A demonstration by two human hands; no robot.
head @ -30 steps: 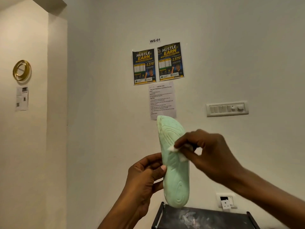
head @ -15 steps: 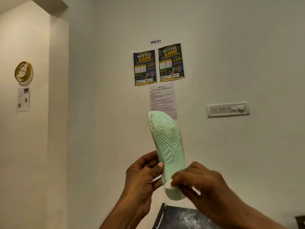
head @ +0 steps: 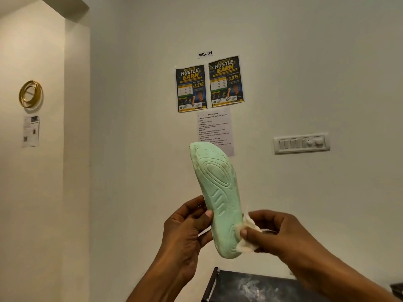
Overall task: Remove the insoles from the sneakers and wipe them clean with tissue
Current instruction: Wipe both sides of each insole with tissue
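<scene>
The left hand (head: 185,232) is pinching the mint-green insole (head: 220,199) upright; the right hand (head: 277,234) is pressing a crumpled tissue (head: 247,238) against the insole's lower right edge.

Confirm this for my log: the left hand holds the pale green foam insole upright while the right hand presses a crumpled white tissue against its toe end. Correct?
Not quite. In the head view the right hand presses the crumpled white tissue against the lower heel end of the pale green foam insole, not the toe end, which points up, bare. The left hand does hold it upright.
</scene>
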